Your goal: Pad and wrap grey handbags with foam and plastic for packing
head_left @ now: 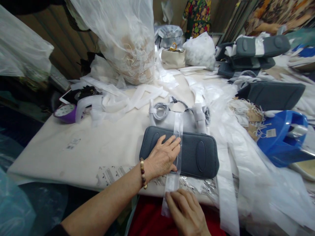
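Note:
A dark grey padded bag (192, 150) lies flat near the table's front edge. My left hand (163, 154) rests on it, fingers spread, pressing beside a translucent white strip (178, 124) that runs across the bag's middle. Below the bag, the strip's near end hangs over the table edge, and my right hand (188, 209) pinches it between thumb and fingers. Behind the bag, a light grey part with wrapped handles (199, 118) and a coiled clear-wrapped cord (161, 111) joins onto it or lies against it; I cannot tell which.
Loose white strips (226, 183) cover the table's right side. A blue tape dispenser (283, 137) and tags with strings (251, 114) stand there, with stacked grey bags (261, 46) behind. A purple roll (65, 113) sits left. A large plastic sack (130, 49) stands at the back.

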Tool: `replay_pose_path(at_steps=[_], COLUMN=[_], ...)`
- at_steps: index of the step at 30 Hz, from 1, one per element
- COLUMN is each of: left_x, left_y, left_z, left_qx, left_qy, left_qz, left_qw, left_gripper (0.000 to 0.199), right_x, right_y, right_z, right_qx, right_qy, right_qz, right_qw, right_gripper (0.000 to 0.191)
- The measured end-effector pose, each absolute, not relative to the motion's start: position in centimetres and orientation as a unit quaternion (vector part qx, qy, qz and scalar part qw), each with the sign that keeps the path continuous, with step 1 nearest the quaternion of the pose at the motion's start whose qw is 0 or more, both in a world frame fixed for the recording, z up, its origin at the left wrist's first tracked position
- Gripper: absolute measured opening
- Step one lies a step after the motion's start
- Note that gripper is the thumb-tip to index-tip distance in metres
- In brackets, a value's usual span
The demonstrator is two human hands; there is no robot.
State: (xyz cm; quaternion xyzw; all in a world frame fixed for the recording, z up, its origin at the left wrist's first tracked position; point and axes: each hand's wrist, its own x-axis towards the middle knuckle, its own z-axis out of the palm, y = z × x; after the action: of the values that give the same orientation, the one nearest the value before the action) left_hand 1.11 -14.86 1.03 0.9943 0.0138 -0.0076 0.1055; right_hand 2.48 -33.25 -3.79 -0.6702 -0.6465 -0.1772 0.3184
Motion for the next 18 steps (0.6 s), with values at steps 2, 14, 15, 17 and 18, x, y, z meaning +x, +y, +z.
replay_pose_path(at_steps=[2,14,15,17,18], left_x=[1.1,1.1,1.0,0.8,0.7], left_y=[-14.8,-14.7,-14.6,-14.5,-14.4], left_z=[1.0,1.1,1.0,0.9,0.8], left_qx=[0.994,0.993,0.993,0.991,0.991], left_qy=[0.011,0.014,0.012,0.007,0.005], left_qz=[-0.007,-0.005,0.001,0.012,0.017], left_qw=[0.107,0.117,0.121,0.130,0.134], left_gripper=[0.072,0.074,0.073,0.067,0.063], right_x=[2.5,6.1,7.0,8.9,9.9], right_y=[-33.4,-32.5,-32.1,-30.8,-30.0], right_z=[-3.6,1.7,2.1,2.4,2.4], right_qx=[-0.656,-0.599,-0.600,-0.606,-0.610], right_qy=[-0.667,-0.744,-0.743,-0.729,-0.719], right_qz=[-0.173,-0.077,-0.059,-0.032,-0.028], right_qw=[0.309,0.287,0.291,0.316,0.332], right_gripper=[0.032,0.030,0.031,0.031,0.031])
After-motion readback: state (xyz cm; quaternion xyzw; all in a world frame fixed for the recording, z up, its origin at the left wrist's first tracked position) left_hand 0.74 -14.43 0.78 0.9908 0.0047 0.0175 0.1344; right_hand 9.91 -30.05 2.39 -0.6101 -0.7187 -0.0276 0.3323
